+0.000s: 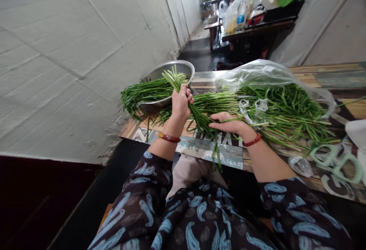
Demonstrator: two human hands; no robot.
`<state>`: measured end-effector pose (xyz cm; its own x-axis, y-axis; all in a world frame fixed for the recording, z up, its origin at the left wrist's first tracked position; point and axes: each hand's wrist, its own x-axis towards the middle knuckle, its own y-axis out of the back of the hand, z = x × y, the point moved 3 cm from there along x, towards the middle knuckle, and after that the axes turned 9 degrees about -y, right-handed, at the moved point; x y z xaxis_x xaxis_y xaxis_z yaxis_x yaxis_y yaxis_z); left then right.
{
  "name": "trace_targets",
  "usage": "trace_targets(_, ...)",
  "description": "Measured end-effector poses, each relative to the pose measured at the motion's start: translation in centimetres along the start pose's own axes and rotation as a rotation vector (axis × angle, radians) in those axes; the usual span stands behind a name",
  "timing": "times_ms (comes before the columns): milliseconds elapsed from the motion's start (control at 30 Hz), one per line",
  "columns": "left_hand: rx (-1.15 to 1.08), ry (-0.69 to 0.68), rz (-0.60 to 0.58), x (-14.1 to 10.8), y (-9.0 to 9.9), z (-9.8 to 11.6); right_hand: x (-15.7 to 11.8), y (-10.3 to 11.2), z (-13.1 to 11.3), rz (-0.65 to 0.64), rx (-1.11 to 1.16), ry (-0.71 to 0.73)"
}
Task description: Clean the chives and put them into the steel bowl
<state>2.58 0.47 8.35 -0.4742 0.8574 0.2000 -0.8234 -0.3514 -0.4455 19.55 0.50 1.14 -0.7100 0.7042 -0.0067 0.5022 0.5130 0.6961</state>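
Observation:
My left hand [180, 103] is closed around a bunch of garlic chives [197, 117]. Their pale cut ends point up and away over a metal basin, while the green leaves hang down toward the table edge. Beside those leaves is my right hand [227, 123], palm turned inward, its thumb and fingers stretched forward with a thin green chive between them. More garlic chives [162, 88] lie in and over the rim of the metal basin [185, 65]. Behind and right of my hands spreads a larger loose pile of chives [288, 105], partly under a clear plastic bag [257, 74].
Green-handled scissors [323, 154] and a crumpled bit of clear plastic [300, 166] lie at the right on the wood-patterned table [211, 151]. A white wall [85, 63] rises at left. Farther back, a second table [257, 31] carries a water bottle [241, 13] and bags, with a person behind.

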Motion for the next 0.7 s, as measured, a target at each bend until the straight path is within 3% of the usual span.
trace_targets(100, 0.008, -0.016, -0.012, 0.2, 0.2, 2.1, -0.1, 0.5, 0.4, 0.037, -0.128, -0.059)
trace_targets(200, 0.080, -0.085, -0.048, 0.7, 0.9, 5.7, -0.1, 0.6, 0.6, 0.036, -0.136, -0.086)
trace_targets(367, 0.402, -0.259, -0.254, 2.8, 1.6, 12.4, 0.3, -0.5, 0.9, -0.071, -0.202, -0.234)
trace_targets(467, 0.799, -0.469, -0.318, 4.8, 1.2, 15.6, 0.5, -1.0, 1.0, -0.057, -0.256, -0.237)
trace_targets(567, 1.429, -0.752, -0.356, 6.8, -0.1, 16.9, 0.3, -1.2, 0.7, -0.032, -0.340, -0.219)
trace_targets(633, 1.811, -0.790, -0.402, 8.5, -0.7, 16.4, 0.0, -1.2, 0.3, -0.021, -0.396, -0.220)
trace_targets(700, 2.036, -0.726, -0.460, 10.7, -0.7, 15.2, -0.2, -1.2, 0.0, -0.012, -0.433, -0.232)
